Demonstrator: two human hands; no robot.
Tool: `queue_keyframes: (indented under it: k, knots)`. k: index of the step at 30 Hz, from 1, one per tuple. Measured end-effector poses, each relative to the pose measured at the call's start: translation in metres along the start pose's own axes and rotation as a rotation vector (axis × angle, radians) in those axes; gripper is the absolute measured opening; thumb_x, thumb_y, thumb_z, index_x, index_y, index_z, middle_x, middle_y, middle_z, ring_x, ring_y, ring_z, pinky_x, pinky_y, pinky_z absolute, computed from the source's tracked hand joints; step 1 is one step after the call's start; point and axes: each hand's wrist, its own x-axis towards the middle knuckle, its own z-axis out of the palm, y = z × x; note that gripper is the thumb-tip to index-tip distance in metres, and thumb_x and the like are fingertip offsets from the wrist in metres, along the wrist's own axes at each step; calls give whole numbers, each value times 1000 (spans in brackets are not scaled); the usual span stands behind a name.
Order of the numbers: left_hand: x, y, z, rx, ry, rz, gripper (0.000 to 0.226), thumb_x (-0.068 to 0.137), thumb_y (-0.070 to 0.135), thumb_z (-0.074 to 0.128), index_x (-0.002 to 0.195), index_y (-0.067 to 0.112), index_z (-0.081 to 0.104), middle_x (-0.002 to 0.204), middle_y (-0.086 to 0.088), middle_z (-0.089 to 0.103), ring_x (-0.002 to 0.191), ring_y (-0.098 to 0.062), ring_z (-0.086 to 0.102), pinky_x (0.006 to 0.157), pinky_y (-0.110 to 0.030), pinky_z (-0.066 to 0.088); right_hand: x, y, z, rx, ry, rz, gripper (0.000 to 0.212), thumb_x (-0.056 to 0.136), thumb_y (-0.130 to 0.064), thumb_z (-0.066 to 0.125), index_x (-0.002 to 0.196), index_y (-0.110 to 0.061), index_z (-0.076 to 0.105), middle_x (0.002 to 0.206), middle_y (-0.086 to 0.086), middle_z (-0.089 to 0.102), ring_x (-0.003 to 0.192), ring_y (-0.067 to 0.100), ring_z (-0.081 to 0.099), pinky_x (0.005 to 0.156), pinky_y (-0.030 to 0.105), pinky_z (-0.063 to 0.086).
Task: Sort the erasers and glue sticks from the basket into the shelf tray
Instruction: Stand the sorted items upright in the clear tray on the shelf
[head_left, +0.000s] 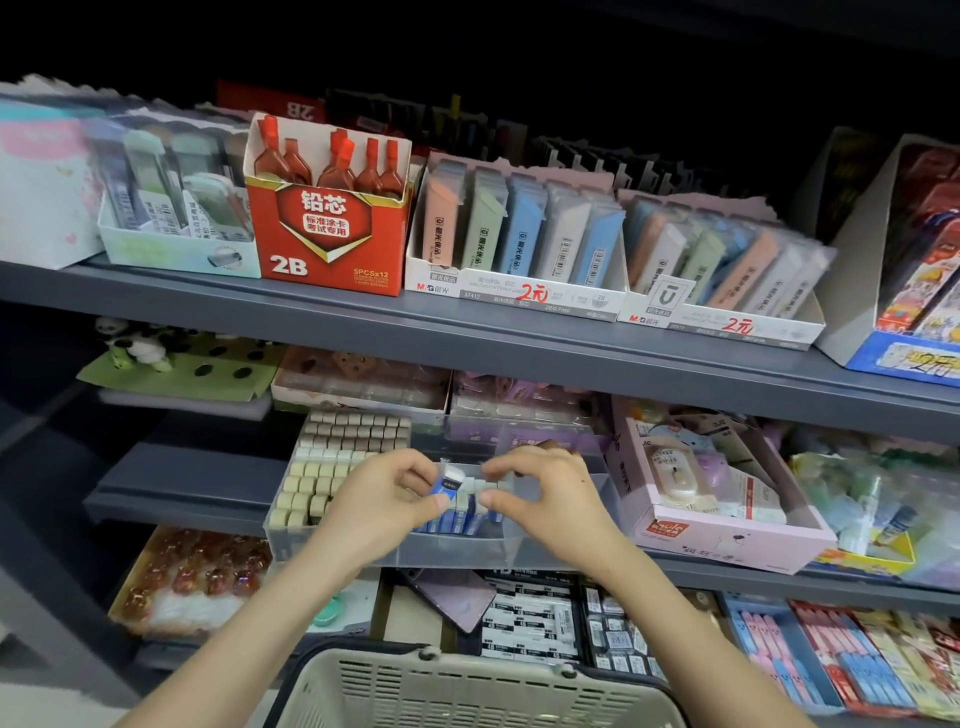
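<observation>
Stationery shelving with clear tray (395, 556): left hand (384, 499) pinches 1 blue-sleeved eraser (451, 480); right hand (545, 488) seemingly pinches a racked eraser (477, 488); basket (467, 691) below.

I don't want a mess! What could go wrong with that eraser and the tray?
The left hand only pinches the eraser, so it might slip and drop. Squeezing it in could topple the standing erasers by the right hand. The clear tray seems to overhang its shelf; pushing may tip it.

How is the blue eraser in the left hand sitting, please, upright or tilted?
Tilted: the left hand pinches the blue eraser above the upright row in the tray.
</observation>
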Motion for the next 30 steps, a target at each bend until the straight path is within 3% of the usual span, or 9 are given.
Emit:
queue_keyframes:
  k: [3, 6, 10, 14, 18, 20, 23, 26, 30]
  knots:
    - [0, 0, 7, -65, -86, 22, 14, 79, 16, 76, 90, 18, 67, 86, -1, 69, 74, -18, 68, 75, -31, 55, -6, -8, -3, 193, -37, -19, 33, 82, -32, 70, 114, -40, 63, 97, -23, 63, 102, 3, 48, 97, 22, 31]
    - [-1, -1, 11, -186, -137, 17, 15, 80, 9, 74, 94, 12, 68, 85, -6, 70, 69, -16, 68, 72, -31, 56, -9, -11, -8, 259, -69, -38, 30, 85, -21, 68, 109, -40, 64, 93, -20, 58, 100, -3, 47, 89, 8, 32]
    - [0, -2, 14, -257, -221, 50, 17, 79, 10, 75, 96, 9, 71, 86, -8, 72, 73, -18, 68, 72, -30, 56, -14, -12, -22, 278, -139, -58, 28, 85, -20, 69, 102, -41, 62, 87, -21, 57, 94, -4, 48, 83, 7, 33]
    - [0, 2, 19, -235, -258, 94, 14, 82, 12, 72, 96, 15, 71, 90, -3, 73, 80, -14, 68, 75, -27, 54, -16, -9, -34, 179, -164, -74, 23, 84, -22, 70, 106, -26, 68, 84, -21, 57, 93, -3, 49, 81, 11, 36]
    - [9, -3, 15, 331, 30, 313, 19, 90, 13, 60, 103, 27, 67, 104, 15, 61, 90, 1, 53, 78, -11, 37, -8, 4, -43, -103, -112, 3, 19, 80, -36, 72, 95, -24, 69, 76, -21, 56, 79, 0, 49, 81, 24, 35]
    - [16, -13, 15, 587, 117, 464, 26, 84, 10, 66, 105, 24, 70, 107, 8, 61, 99, -14, 53, 83, -24, 33, -3, 5, -40, -226, -123, 4, 27, 78, -45, 71, 95, -25, 69, 85, -16, 61, 86, 8, 55, 89, 28, 37]
    - [21, -25, 23, 797, 135, 570, 27, 71, 18, 71, 94, 31, 73, 103, -1, 66, 93, -28, 61, 81, -41, 41, 5, 1, -25, -368, -178, -2, 35, 77, -51, 69, 103, -27, 68, 106, -11, 64, 104, 12, 54, 95, 29, 31]
    - [22, -25, 27, 906, -22, 512, 36, 80, 40, 38, 96, 45, 71, 110, -3, 66, 100, -29, 61, 95, -39, 23, 14, 0, -8, -451, -217, -17, 32, 77, -49, 69, 104, -30, 68, 110, -8, 62, 111, 16, 47, 97, 34, 25]
    - [21, -20, 21, 943, -132, 372, 78, 70, 59, -3, 122, 53, 55, 146, -1, 37, 135, -24, 26, 108, -42, -7, 21, -1, 11, -507, -217, -40, 32, 76, -46, 70, 104, -30, 69, 110, -6, 59, 113, 20, 42, 95, 35, 25]
